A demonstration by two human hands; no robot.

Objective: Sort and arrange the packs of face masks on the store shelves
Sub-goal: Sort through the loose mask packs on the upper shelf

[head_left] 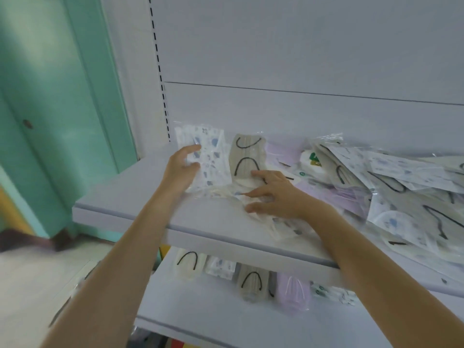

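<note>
We are part-way through the sorting step on the upper shelf, building a standing row at its left end. Our left hand curls round the left edge of the blue-patterned pack, holding it upright against the back panel. At three o'clock of it, the grey pack with black ear loops already stands. Our right hand is spread flat, gripping nothing, its fingers pressing the cream pack that lies flat near the shelf's front edge. The unsorted heap of packs sprawls at three o'clock of that hand. Next, we judge, the patterned pack must be steadied so that it stays upright once released, and the cream pack lifted and stood in the row. These slippery film sleeves may slide.
</note>
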